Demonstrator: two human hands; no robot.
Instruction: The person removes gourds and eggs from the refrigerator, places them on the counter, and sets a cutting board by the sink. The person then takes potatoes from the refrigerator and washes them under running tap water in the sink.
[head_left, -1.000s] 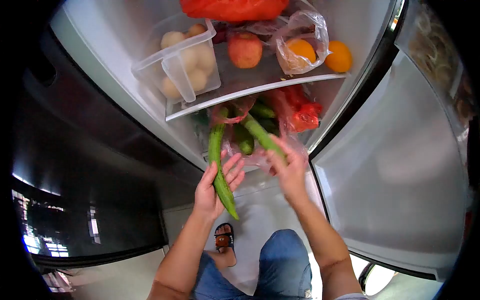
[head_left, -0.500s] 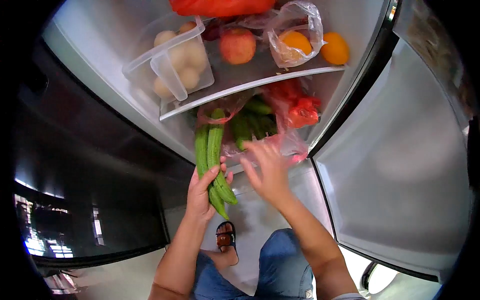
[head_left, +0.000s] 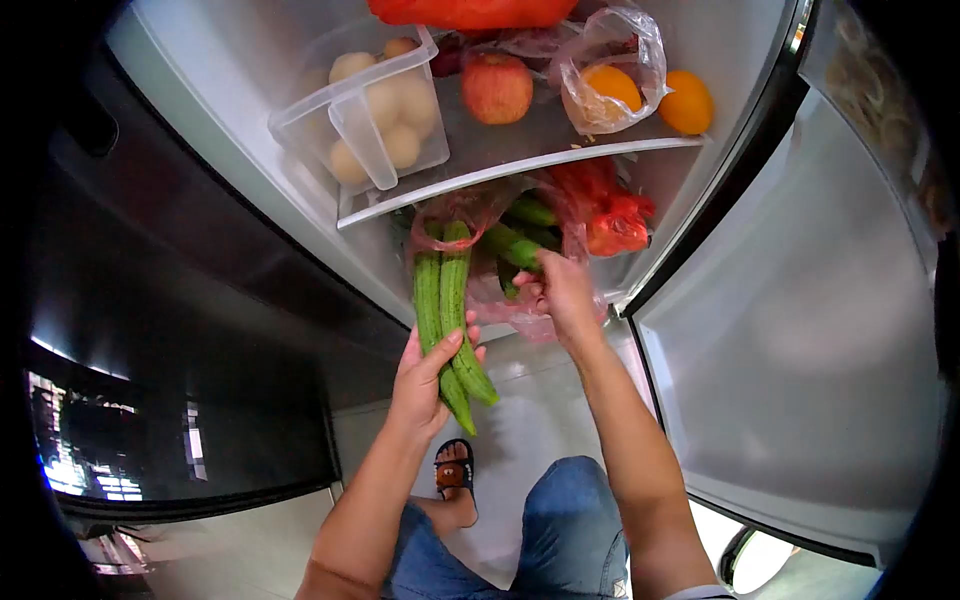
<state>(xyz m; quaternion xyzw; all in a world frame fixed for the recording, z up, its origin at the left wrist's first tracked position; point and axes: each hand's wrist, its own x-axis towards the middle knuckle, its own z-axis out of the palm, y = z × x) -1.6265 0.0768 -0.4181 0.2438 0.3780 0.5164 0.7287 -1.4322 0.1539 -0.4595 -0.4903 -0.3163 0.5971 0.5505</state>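
Two long green gourds (head_left: 455, 290) lie side by side in my left hand (head_left: 425, 383), its thumb across them. Their upper ends reach under the rim of a thin pink plastic bag (head_left: 530, 322) on the lower fridge shelf. My right hand (head_left: 562, 290) is closed round the near end of another green gourd (head_left: 510, 243) inside the bag's opening. More green vegetables (head_left: 533, 210) lie behind it, partly hidden by the bag. A red plastic bag (head_left: 615, 222) sits to the right of them.
On the shelf (head_left: 520, 163) above stand a clear bin (head_left: 370, 115) of round pale items, an apple (head_left: 497, 88), an orange (head_left: 687, 103) and a clear bag (head_left: 612, 85) holding another orange. Fridge doors (head_left: 790, 330) stand open on both sides.
The second gourd has passed from my right hand into my left, beside the first. My right hand then went back to the bag and closed on another gourd.
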